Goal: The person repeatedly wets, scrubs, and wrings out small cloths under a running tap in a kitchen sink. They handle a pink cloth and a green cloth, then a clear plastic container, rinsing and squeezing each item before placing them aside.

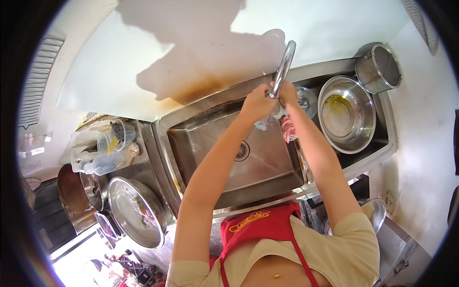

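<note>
Both my hands are raised to the curved chrome tap [283, 68] at the back of a stainless steel sink [215, 150]. My left hand [258, 104] is curled just left of the spout's end. My right hand [288, 95] is to its right, partly behind the spout. Fingers of both hands are partly hidden, so what they grip cannot be made out. Something clear, like thin plastic, shows below and between them. A pink cloth [288, 128] hangs at the divider under my right wrist. A clear round container [306, 102] sits beside my right hand.
At right, a large steel bowl [347, 114] with yellowish residue sits in the second basin, near a cylindrical strainer [378, 68]. To the left are a wide steel basin [136, 213], a plastic squeeze bottle [111, 163], a garlic bulb [134, 150] and plastic tubs [123, 134].
</note>
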The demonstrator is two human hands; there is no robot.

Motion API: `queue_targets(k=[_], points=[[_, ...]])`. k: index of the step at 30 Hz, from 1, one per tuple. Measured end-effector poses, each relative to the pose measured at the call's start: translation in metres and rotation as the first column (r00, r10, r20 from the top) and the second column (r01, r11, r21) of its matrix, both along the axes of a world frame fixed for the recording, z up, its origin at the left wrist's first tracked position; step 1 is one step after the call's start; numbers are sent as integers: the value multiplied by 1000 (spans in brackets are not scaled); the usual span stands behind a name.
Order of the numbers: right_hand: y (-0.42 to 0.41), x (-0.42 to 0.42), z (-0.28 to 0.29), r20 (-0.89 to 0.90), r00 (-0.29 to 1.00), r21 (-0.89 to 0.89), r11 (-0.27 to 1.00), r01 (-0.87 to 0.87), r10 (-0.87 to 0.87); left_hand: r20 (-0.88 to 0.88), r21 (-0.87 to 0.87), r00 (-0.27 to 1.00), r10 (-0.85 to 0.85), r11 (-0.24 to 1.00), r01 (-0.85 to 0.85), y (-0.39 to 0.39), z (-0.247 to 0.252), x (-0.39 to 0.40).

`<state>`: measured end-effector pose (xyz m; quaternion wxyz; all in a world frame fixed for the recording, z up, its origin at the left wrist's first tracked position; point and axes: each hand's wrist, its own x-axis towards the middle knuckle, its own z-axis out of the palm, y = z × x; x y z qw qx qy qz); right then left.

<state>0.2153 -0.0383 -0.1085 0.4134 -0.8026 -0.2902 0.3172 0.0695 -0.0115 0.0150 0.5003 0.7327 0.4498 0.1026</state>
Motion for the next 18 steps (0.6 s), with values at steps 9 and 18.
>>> queue_targets(k=[9, 18], points=[[-49, -30, 118, -2, 749, 73, 747, -661, 663, -238, 527, 942, -236, 783, 330, 6, 36, -37], [-30, -62, 126, 534, 704, 218, 729, -649, 467, 200, 96, 935, 294, 944, -317, 22, -23, -80]])
